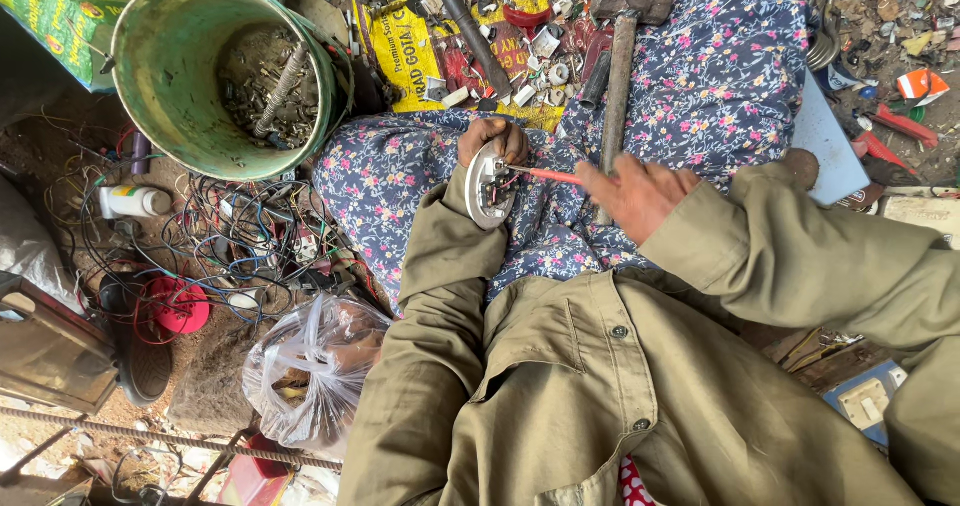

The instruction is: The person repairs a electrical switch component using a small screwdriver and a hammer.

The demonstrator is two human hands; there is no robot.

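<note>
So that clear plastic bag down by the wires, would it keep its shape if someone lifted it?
Probably not. The plastic bag looks thin and crinkled, so it would likely sag and crumple. It seems only partly filled, so probably light. Its glossy film may be slippery to grip.

The person wears an olive-khaki work jacket (620, 396) with long sleeves, stitched seams, a flapped chest pocket and small dark round buttons down the front. Beneath it lies a navy garment (700, 86) printed with small pink, white and yellow flowers, perhaps a skirt or loose trousers. Both hands are bare.
</note>
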